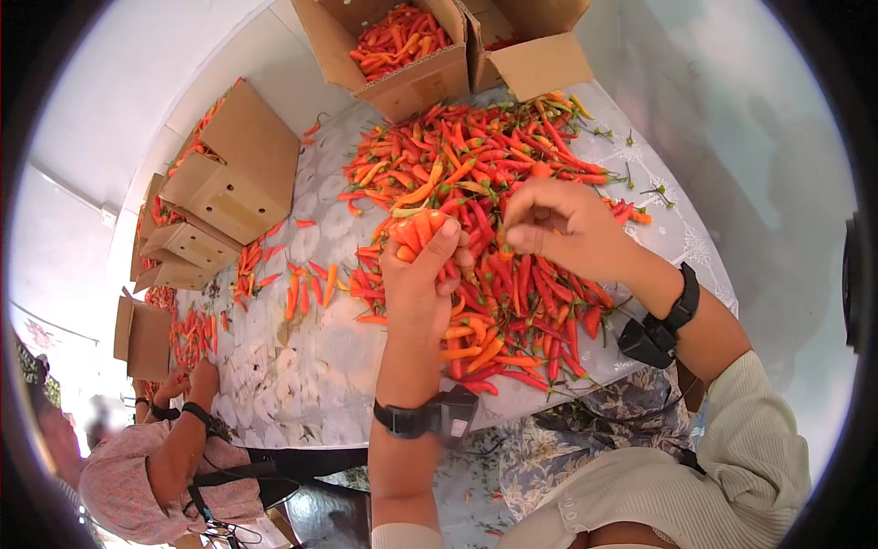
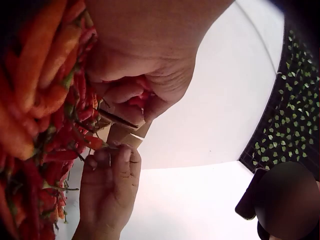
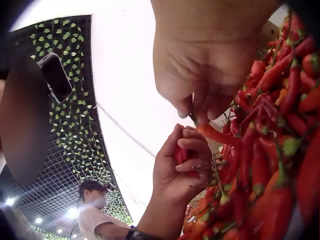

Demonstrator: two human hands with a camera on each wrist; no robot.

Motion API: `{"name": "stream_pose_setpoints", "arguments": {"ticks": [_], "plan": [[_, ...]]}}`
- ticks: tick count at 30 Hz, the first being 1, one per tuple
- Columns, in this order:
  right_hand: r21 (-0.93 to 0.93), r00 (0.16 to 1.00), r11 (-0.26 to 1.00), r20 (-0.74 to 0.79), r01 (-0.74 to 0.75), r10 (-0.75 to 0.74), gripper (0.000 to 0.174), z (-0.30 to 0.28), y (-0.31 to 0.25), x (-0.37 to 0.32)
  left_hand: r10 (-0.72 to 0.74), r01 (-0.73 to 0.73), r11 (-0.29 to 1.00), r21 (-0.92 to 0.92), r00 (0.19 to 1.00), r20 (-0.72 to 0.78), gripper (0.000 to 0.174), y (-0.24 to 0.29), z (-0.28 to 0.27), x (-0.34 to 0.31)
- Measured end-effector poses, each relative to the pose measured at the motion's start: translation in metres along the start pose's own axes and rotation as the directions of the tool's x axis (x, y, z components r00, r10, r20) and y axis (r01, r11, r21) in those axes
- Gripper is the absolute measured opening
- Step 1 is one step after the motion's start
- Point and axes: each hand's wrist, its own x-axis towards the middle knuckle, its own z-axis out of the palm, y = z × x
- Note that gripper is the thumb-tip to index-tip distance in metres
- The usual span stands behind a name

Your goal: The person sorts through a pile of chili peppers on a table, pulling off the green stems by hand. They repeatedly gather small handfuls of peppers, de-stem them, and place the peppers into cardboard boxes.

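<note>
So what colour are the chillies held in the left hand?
Mostly orange-red; the held chillies show best in the head view.

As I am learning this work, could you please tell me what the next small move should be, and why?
I'd probably bring the single pepper to the left grip: the right grip seems to pinch it by its stem end, and the left grip, close by, holds a bunch of peppers.

Head view facing forward and down, close wrist views, all sharing peppers [image 1: 540,302]
</note>
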Motion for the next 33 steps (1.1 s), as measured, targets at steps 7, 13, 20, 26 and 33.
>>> {"name": "stream_pose_setpoints", "arguments": {"ticks": [7, 13, 20, 26, 33], "plan": [[0.352, 0.970, 0.927, -0.149, -0.130, 0.193, 0.014, -0.002, -0.004, 0.004, -0.141, 0.125, 0.978, 0.167, 0.986, 0.093, 0.024, 0.000, 0.003, -0.005], [0.196, 0.981, 0.971, -0.110, -0.138, 0.162, 0.016, 0.001, -0.002, 0.003, -0.127, 0.077, 0.964, 0.254, 0.974, 0.187, 0.029, -0.003, 0.002, -0.006], [0.202, 0.992, 0.973, -0.046, -0.109, 0.120, 0.016, 0.001, 0.004, 0.003, -0.126, 0.059, 0.946, 0.318, 0.973, 0.194, 0.029, -0.002, 0.001, -0.005], [-0.131, 0.988, 0.987, -0.109, 0.093, -0.107, 0.012, 0.001, 0.000, 0.000, -0.128, 0.057, 0.928, 0.368, 0.977, 0.170, 0.026, -0.002, 0.002, -0.006], [-0.525, 0.893, 0.792, -0.124, 0.311, -0.433, 0.010, 0.008, -0.009, -0.001, -0.116, 0.044, 0.916, 0.398, 0.981, 0.157, 0.023, -0.003, 0.003, -0.004]]}}
